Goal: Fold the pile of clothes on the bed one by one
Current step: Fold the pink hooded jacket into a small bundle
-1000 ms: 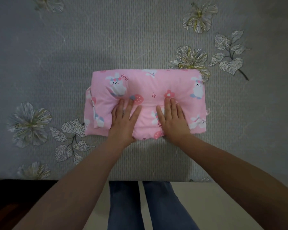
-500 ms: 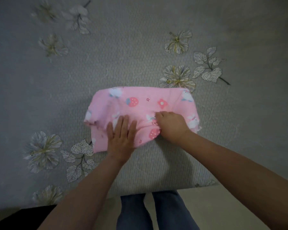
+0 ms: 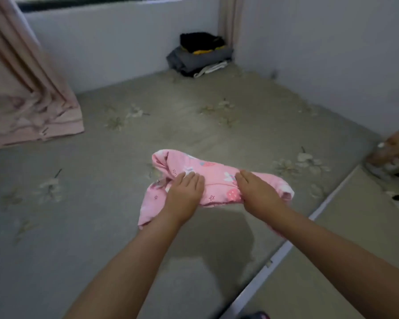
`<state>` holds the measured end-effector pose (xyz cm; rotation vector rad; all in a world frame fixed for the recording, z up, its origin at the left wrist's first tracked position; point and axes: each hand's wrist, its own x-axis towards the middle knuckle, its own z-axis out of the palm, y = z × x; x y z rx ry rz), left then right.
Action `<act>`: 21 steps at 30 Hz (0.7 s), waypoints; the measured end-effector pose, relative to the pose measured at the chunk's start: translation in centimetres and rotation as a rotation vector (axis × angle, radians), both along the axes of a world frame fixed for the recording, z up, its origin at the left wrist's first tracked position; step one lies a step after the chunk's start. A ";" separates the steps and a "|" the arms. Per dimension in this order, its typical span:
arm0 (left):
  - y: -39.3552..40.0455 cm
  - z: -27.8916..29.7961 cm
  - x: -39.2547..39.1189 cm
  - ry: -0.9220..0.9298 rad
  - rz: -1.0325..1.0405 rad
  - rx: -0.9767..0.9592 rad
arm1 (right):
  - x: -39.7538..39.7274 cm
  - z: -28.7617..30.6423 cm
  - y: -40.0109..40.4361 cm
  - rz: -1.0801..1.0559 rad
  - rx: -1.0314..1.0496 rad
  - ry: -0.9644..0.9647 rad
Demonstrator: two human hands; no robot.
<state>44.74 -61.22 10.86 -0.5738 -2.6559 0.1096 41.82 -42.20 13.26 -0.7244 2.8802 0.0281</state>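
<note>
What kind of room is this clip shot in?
Most likely a bedroom: a bed with a floral cover fills the view, a pink curtain hangs by the wall, and a stack of clothes sits in the far corner.

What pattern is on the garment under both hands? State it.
Pink garment printed with white bunnies, red strawberries and small stars; it shows in the head view.

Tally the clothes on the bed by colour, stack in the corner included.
Pink: 1, the folded garment under both hands
Black: 1
Yellow: 1
Grey: 1
White: 1
Total: 5 visible; the stack may hide more.
</note>
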 end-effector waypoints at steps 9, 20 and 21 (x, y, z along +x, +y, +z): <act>23.2 16.7 -10.8 0.464 -0.405 -0.121 | -2.3 14.1 22.4 -0.458 -0.062 0.401; 58.7 30.0 -17.8 0.698 -0.650 0.062 | -4.4 28.0 55.3 -0.678 0.097 0.689; 61.2 30.8 -18.2 0.702 -0.661 0.069 | -4.6 28.6 57.7 -0.694 0.112 0.704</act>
